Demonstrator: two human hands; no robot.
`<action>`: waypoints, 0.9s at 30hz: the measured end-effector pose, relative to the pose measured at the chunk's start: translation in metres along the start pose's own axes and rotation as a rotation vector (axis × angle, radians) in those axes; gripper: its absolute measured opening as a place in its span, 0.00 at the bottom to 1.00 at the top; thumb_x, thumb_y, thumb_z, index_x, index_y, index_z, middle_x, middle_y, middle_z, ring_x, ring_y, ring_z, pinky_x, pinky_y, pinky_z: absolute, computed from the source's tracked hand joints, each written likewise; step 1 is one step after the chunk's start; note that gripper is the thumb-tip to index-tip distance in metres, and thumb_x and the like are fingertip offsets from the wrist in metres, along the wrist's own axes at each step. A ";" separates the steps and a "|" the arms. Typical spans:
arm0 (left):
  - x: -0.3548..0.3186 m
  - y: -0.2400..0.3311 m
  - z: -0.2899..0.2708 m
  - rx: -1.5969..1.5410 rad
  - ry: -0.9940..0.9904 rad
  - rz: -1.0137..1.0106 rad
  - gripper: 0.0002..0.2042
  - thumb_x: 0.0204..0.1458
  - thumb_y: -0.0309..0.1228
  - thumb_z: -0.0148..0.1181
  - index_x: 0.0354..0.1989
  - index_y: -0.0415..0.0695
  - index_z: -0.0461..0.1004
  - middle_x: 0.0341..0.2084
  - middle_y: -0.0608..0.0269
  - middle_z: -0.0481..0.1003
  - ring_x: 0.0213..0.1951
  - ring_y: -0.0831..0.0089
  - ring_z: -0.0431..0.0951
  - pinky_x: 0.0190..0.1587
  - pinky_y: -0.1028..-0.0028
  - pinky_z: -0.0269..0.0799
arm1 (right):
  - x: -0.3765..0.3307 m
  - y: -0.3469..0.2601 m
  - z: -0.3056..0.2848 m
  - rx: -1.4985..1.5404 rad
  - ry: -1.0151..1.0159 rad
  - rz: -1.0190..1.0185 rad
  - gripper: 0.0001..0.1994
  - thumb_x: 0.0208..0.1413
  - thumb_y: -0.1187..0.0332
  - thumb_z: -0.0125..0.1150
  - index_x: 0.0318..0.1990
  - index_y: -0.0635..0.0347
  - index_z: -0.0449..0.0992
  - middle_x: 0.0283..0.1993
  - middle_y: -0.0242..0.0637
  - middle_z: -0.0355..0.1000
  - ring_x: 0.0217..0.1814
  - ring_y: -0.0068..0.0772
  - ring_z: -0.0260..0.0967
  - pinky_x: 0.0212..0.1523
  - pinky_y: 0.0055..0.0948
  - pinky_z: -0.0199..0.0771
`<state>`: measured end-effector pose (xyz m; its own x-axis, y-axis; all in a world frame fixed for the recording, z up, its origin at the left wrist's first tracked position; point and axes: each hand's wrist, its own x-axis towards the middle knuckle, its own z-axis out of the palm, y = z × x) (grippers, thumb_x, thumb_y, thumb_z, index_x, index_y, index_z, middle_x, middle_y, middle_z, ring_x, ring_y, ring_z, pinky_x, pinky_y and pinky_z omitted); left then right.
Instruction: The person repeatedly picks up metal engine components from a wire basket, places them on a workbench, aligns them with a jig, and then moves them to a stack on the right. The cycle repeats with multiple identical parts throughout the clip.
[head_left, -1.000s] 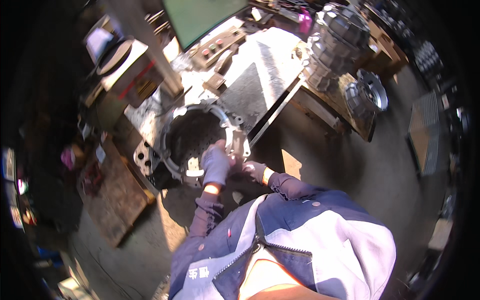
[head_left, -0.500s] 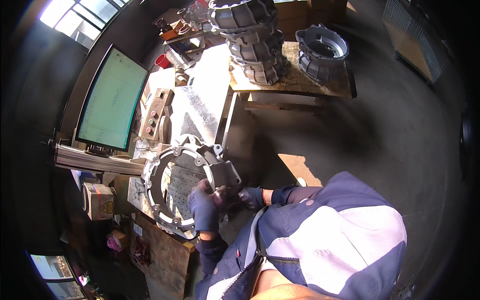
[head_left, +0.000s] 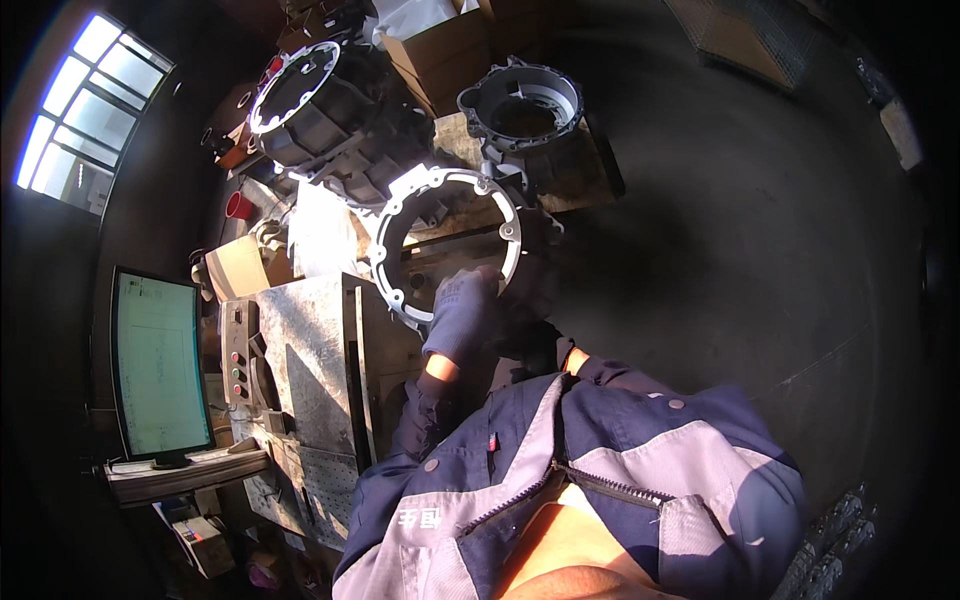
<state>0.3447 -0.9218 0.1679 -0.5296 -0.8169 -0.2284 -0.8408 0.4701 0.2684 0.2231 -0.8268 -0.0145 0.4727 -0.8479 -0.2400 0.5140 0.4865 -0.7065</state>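
A large round cast-metal housing [head_left: 509, 232], with a bright flanged rim and bolt bosses, is held up in front of me between the workbench and the far table. My left hand [head_left: 465, 308], in a grey-blue glove, is closed round the near edge of its rim. Through the ring's opening the far table's edge shows. My right hand [head_left: 542, 345] is at the housing's near right side in deep shadow, and its fingers cannot be made out.
On the wooden far table [head_left: 585, 185] stand stacked housings [head_left: 345, 130] at left and a single grey housing [head_left: 525, 112] at right. The metal workbench [head_left: 310, 330] carries a button box [head_left: 238, 355]; a monitor [head_left: 160, 365] stands left. Cardboard boxes [head_left: 440, 55] are behind.
The housing has left the perforated bench top and moved away with my hands toward the far table. My view and body have turned right, so monitor and bench now sit further left and lower.
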 end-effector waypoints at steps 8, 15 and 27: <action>0.216 0.007 -0.018 -0.221 0.171 0.519 0.12 0.46 0.34 0.62 0.38 0.44 0.80 0.32 0.48 0.79 0.39 0.50 0.79 0.43 0.58 0.73 | 0.090 -0.106 -0.100 0.223 0.385 -0.324 0.23 0.60 0.77 0.53 0.64 0.61 0.64 0.63 0.45 0.65 0.65 0.41 0.64 0.64 0.37 0.68; 0.411 0.006 -0.035 -0.228 0.139 0.668 0.16 0.42 0.41 0.67 0.36 0.45 0.78 0.35 0.48 0.78 0.42 0.49 0.77 0.46 0.56 0.68 | 0.182 -0.217 -0.191 -0.244 0.583 -0.565 0.16 0.65 0.65 0.53 0.59 0.57 0.70 0.53 0.34 0.72 0.47 0.30 0.72 0.52 0.33 0.74; 0.448 0.006 -0.012 -0.022 0.016 0.543 0.17 0.42 0.38 0.68 0.43 0.49 0.79 0.34 0.52 0.79 0.41 0.53 0.78 0.45 0.58 0.71 | 0.170 -0.178 -0.276 -0.554 0.335 0.233 0.19 0.65 0.58 0.49 0.57 0.59 0.72 0.53 0.42 0.75 0.51 0.42 0.75 0.50 0.42 0.75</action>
<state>0.1040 -1.2891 0.0780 -0.8852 -0.4638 -0.0374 -0.4444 0.8188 0.3634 0.0140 -1.1154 -0.1137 0.2336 -0.7968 -0.5572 -0.0583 0.5606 -0.8260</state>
